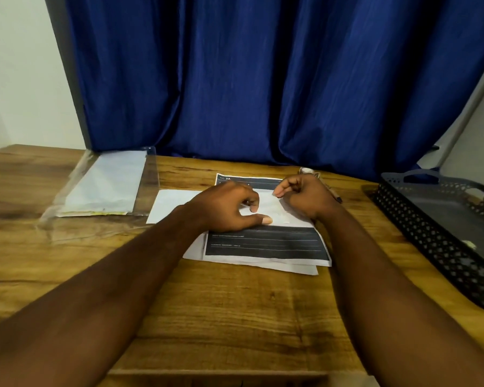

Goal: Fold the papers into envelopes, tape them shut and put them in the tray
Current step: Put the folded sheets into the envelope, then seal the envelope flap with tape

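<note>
From the head camera, a brown wooden surface fills the near part of the view. A big blue curtain hangs at the far side.

In the middle of the surface lies a printed sheet with dark bands on it. A white paper lies across it, and its left end sticks out past the sheet. Both hands are on this paper.

The left hand rests on the middle of the white paper. Its fingers are bent and a little apart. The thumb lies flat on the paper, and the tip of the first finger points down onto it. It pushes down and does not grab.

The right hand sits just to the right, on the far part of the paper. Its fingers are curled in close together. I cannot tell if they pinch something small.

A pen and a small round thing peek out behind the right hand.

The dark tray with little holes in its walls stands at the right, well apart from the papers.

At the far left lies a clear plastic sleeve with white sheets inside.
</note>
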